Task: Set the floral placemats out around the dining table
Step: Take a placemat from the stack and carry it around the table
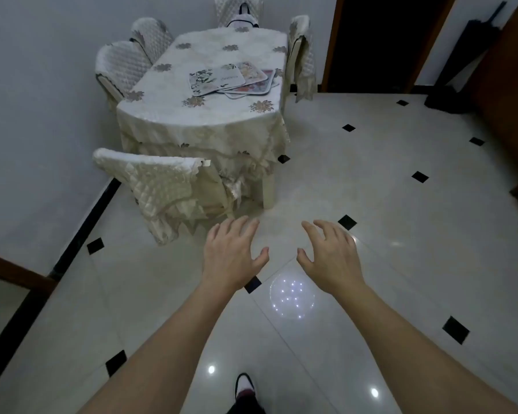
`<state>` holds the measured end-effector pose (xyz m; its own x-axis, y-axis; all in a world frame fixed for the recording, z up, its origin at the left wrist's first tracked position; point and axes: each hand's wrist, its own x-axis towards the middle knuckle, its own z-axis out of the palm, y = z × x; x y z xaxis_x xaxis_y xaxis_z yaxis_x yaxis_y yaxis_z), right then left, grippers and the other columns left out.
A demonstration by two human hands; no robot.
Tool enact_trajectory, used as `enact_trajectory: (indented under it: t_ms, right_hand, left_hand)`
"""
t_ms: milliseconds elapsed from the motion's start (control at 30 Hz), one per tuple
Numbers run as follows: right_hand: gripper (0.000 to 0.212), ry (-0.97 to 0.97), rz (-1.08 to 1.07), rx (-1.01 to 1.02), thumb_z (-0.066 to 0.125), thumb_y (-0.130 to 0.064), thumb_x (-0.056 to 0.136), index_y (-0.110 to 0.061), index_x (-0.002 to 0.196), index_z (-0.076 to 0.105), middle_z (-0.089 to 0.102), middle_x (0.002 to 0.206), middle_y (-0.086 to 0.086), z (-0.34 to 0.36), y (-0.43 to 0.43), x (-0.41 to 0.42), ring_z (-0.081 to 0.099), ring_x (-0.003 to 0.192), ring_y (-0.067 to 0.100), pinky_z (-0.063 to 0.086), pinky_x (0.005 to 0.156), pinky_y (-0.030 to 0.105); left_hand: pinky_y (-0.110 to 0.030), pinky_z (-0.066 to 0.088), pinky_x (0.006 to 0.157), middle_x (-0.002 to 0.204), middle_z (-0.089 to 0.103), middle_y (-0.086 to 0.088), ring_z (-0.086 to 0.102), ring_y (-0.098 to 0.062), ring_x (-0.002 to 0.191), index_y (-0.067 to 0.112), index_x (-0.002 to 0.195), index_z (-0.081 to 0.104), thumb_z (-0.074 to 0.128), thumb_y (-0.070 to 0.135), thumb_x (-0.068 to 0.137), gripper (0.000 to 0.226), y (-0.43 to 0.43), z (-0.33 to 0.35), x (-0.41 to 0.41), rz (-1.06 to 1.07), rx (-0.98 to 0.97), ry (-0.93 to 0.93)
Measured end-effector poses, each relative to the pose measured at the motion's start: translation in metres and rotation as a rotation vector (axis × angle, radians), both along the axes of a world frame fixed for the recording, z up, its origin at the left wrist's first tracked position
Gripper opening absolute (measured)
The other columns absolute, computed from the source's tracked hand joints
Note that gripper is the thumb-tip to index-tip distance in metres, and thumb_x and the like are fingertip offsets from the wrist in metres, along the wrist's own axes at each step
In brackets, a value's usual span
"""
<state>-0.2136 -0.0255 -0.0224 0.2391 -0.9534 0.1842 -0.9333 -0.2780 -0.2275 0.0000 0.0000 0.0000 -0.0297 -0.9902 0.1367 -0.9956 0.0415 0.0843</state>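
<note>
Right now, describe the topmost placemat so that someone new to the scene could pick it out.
Find the dining table under its cream flowered cloth; a loose pile of placemats lies toward its right edge. The top placemat is the leftmost, fully uncovered, pale with dark leafy sprigs at its left end, while those beneath show pinkish blooms.

Dim, soft focus, ceiling-light glare on floor (371, 180), wide-angle bowing
</note>
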Motion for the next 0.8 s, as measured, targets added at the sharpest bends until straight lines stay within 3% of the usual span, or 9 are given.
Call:
enact_trajectory:
  t_ms: [300,800]
  right_hand:
    - [0.054,0.028,-0.026,-0.038,0.06,-0.041,0.083,-0.02,0.132,0.053,0.059,0.128,0.009,0.002,-0.105,0.03,0.052,0.12,0.027,0.039,0.1,0.046]
    - [0.052,0.06,-0.088,-0.033,0.058,-0.042,0.084,-0.022,0.133,0.052,0.058,0.129,0.008,0.026,-0.319,0.098,0.051,0.121,0.027,0.038,0.101,0.045]
  left_hand:
    - [-0.044,0.042,0.103,0.135,0.059,0.002,0.051,-0.023,0.124,0.025,0.137,0.053,0.048,0.06,0.083,0.065,-0.105,-0.007,0.04,-0.027,-0.084,0.013]
    - [-0.041,0.044,0.097,0.132,0.061,0.001,0.053,-0.024,0.121,0.025,0.134,0.054,0.044,0.061,0.08,0.066,-0.344,0.002,0.111,-0.083,-0.078,0.045]
